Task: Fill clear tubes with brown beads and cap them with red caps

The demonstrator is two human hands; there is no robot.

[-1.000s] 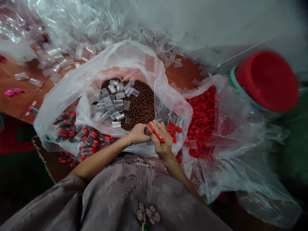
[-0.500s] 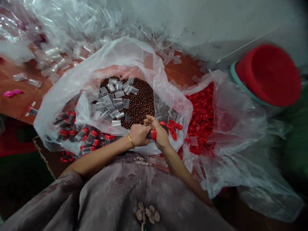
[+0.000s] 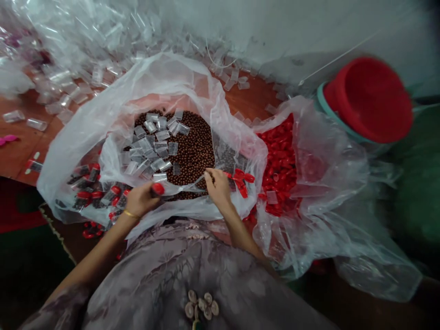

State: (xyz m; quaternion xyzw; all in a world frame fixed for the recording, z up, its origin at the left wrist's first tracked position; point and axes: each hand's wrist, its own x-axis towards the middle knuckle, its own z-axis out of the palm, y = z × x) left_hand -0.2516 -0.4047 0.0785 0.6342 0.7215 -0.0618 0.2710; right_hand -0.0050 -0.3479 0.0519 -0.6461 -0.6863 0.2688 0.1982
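Note:
My left hand is closed around a small clear container with a red cap; most of its body is hidden by the fingers. It is over the near left side of the plastic bag, beside a heap of filled, red-capped containers. My right hand is above the near edge of the brown beads, its fingers loosely bent and apart, with nothing visible in them. Clear empty containers lie on the beads. Just right of that hand are several red caps.
The white plastic bag surrounds the beads. Another bag, to the right, contains many red caps. Red tubs stand at the far right. Clear containers are piled on the orange-brown tabletop by the wall.
My hands were together around the red-capped container. They have now parted: my left hand has carried it left, while my right hand stays near the beads without it. The view has shifted slightly.

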